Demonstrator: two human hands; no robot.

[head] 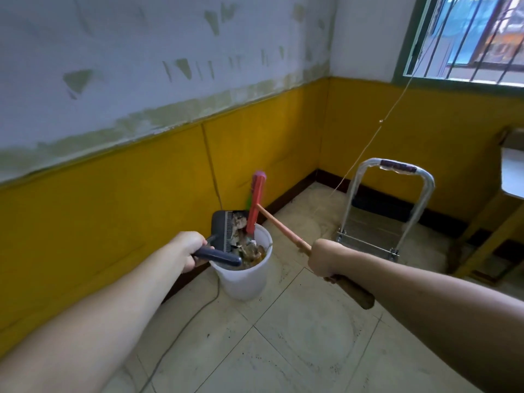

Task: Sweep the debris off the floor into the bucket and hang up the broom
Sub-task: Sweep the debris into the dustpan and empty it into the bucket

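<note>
Head view, looking down along both my forearms into a corner of the room. My left hand [188, 248] is closed in a fist round the dark blue handle of the dustpan [219, 225], with the fingers curled right round the handle. The black pan is tipped up on edge over the far left rim of the white bucket [243, 282]. Debris [245, 245], brownish scraps and crumpled bits, lies heaped between the pan and the inside of the bucket, reaching about to the rim.

My right hand [323, 260] is wrapped tight round the wooden shaft of the broom [283, 226]. The dark butt end of the shaft sticks out on the near right side of the fist. From the fist the shaft runs far and left to the red broom head, which stands nearly upright. Its lower end is inside the bucket mouth, against the debris and just beside the pan.

The bucket stands on the pale tiled floor [283, 350], just beside the yellow-painted wall [141, 194] on the left. A thin cable [181, 330] trails over the tiles near the bucket. Farther off to the right, a folding hand trolley [391, 211] stands near the far wall, below a barred window [467, 38].
</note>
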